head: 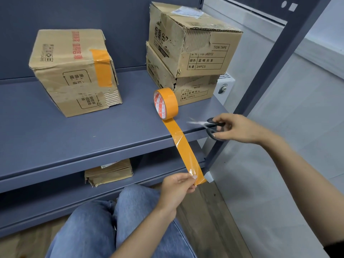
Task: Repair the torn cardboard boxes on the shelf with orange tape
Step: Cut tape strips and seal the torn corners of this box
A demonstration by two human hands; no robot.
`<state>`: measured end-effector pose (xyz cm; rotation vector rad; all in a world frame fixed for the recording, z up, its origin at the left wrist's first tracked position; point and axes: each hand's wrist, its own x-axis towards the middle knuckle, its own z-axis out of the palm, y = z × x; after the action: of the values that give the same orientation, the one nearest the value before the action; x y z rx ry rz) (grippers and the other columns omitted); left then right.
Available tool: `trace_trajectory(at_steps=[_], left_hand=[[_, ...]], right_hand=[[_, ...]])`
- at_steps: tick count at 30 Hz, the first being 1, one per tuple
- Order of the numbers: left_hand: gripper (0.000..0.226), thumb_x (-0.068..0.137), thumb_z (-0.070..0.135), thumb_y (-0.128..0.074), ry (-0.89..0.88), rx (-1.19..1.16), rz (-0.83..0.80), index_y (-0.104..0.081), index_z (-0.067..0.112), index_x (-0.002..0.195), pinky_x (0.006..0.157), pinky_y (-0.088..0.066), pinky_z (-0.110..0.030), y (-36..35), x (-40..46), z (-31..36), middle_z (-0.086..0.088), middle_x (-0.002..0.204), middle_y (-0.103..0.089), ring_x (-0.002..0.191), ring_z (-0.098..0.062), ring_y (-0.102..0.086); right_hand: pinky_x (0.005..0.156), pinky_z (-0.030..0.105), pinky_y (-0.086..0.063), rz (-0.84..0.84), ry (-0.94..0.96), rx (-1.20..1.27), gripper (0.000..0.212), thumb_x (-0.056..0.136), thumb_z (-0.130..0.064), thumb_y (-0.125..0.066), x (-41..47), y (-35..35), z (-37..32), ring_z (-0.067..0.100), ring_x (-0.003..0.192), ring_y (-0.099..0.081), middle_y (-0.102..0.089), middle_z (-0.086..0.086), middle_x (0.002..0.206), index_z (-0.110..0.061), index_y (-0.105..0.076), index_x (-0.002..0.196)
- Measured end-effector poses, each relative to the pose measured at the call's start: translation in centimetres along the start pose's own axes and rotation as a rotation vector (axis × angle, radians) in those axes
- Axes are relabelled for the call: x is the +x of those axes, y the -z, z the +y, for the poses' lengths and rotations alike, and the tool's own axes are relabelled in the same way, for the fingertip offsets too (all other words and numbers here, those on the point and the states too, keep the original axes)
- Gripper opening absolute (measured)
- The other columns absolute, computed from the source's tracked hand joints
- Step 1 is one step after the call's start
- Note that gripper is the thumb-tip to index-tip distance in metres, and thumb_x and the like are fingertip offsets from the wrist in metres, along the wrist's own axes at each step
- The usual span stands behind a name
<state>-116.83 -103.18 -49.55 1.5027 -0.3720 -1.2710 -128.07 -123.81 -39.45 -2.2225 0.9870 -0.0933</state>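
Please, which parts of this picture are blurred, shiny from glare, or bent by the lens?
Head view: the scissors blades are smeared by motion blur in the right hand; glare shines on the tape strip near the left hand; the wide lens bends the shelf edge and slants the upright post.

Blue-grey metal shelving (55, 131) against a matching back panel, wood-plank floor (210, 211), pale wall (297, 108) at right.

shelf (74, 131) | left box (74, 71) | stacked boxes (186, 53) | tape roll (165, 103)
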Motion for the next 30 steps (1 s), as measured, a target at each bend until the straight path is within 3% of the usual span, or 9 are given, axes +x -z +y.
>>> trace_trajectory(at_steps=[4,8,11,14,19,24,30], left_hand=[[0.016,0.086,0.016,-0.071,-0.001,0.002,0.009,-0.071,0.005,0.098,0.075,-0.056,-0.02,-0.2,0.2,-0.3,-0.001,0.077,-0.072,0.068,-0.005,-0.067],[0.011,0.087,0.014,-0.07,-0.01,0.014,0.015,-0.071,0.008,0.096,0.075,-0.056,-0.02,-0.2,0.4,-0.5,0.0,0.076,-0.072,0.07,-0.006,-0.067],[0.01,0.087,0.015,-0.07,-0.008,0.023,0.014,-0.071,0.01,0.095,0.073,-0.056,-0.019,0.0,0.6,-0.5,-0.003,0.081,-0.073,0.072,-0.007,-0.067],[0.014,0.087,0.013,-0.07,-0.004,0.026,0.009,-0.069,0.006,0.099,0.072,-0.056,-0.018,0.0,0.7,-0.5,-0.004,0.081,-0.072,0.072,-0.008,-0.067],[0.008,0.088,0.011,-0.068,-0.006,0.05,0.005,-0.069,0.01,0.095,0.068,-0.054,-0.015,0.1,0.6,-0.4,-0.003,0.081,-0.072,0.071,-0.006,-0.067],[0.004,0.087,0.011,-0.069,0.021,0.048,0.003,-0.068,0.016,0.087,0.072,-0.056,-0.019,0.4,0.7,-0.3,0.0,0.076,-0.072,0.073,-0.009,-0.067],[0.013,0.086,0.012,-0.071,0.069,0.028,-0.003,-0.069,0.009,0.098,0.072,-0.056,-0.02,1.2,0.8,-0.1,-0.002,0.08,-0.073,0.073,-0.009,-0.069]], right_hand=[[0.069,0.031,-0.047,-0.207,-0.025,-0.05,0.021,0.083,-0.03,-0.072,-0.9,-0.1,1.3,0.011,0.068,-0.055,-0.063,-0.001,0.081,-0.022,-0.061,0.099],[0.069,0.029,-0.053,-0.323,-0.056,-0.074,0.019,0.087,-0.028,-0.07,-0.9,-0.9,1.7,0.011,0.071,-0.057,-0.065,-0.002,0.078,-0.017,-0.062,0.1],[0.068,0.028,-0.054,-0.372,-0.064,-0.092,0.04,0.074,-0.049,-0.069,-0.5,-1.5,1.4,0.012,0.074,-0.058,-0.065,0.011,0.086,-0.018,-0.065,0.099],[0.065,0.026,-0.053,-0.391,-0.06,-0.05,0.059,0.06,-0.062,-0.062,0.1,-1.9,1.1,0.013,0.071,-0.055,-0.056,0.008,0.077,-0.017,-0.068,0.097],[0.063,0.029,-0.051,-0.425,-0.041,-0.02,0.025,0.087,-0.034,-0.068,1.1,-2.2,1.1,0.018,0.068,-0.051,-0.052,0.003,0.069,-0.012,-0.07,0.097],[0.052,0.022,-0.043,-0.408,-0.035,-0.009,0.018,0.089,-0.025,-0.069,1.0,-2.5,1.2,0.01,0.059,-0.048,-0.056,-0.008,0.06,-0.008,-0.071,0.091],[0.048,0.011,-0.034,-0.387,-0.045,0.035,0.02,0.087,-0.02,-0.072,0.8,-2.8,1.2,0.003,0.045,-0.042,-0.054,-0.011,0.049,-0.001,-0.068,0.088]])
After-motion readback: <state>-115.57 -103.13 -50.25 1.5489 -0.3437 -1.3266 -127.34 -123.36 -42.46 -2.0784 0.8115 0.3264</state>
